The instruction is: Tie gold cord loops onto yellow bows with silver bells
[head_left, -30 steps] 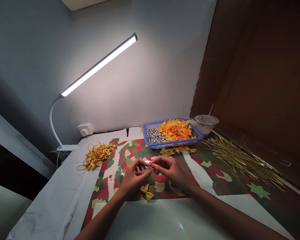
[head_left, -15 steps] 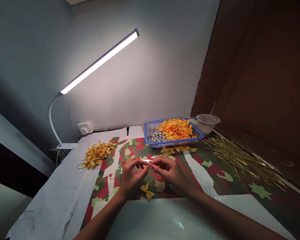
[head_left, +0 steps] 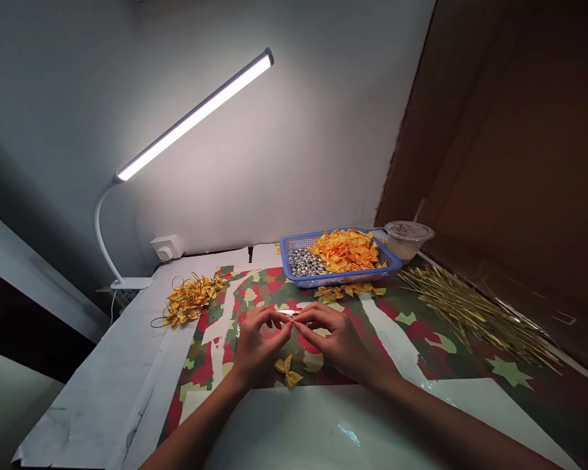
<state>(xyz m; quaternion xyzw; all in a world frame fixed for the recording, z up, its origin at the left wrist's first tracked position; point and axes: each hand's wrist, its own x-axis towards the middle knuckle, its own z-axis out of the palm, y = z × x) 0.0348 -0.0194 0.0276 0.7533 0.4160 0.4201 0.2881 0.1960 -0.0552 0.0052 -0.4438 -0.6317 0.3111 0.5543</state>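
Over the patterned table cover, my left hand (head_left: pixel 262 343) and my right hand (head_left: pixel 334 338) meet fingertip to fingertip. Both are closed in a pinch, thumbs against forefingers. Whatever lies between the tips is too small or too hidden to name. Just below the hands, a single yellow ribbon bow (head_left: pixel 288 373) rests on the cover, touched by neither. Behind the fingertips a whitish, shiny thing (head_left: pixel 289 313) shows in part; I cannot make out its kind.
A blue basket (head_left: pixel 343 281) holds orange-yellow bows (head_left: pixel 347 250) and silvery beads (head_left: pixel 306 262). Looped yellow bows (head_left: pixel 191 300) are heaped at left. Gold ties (head_left: pixel 475 313) lie at right, near a lidded cup (head_left: pixel 408 238). A lit lamp (head_left: pixel 196 117) hangs over the back left.
Both hands stay pinched together in nearly the same place, with only slight finger movement. The view has shifted a little; the bow on the cover stays put.
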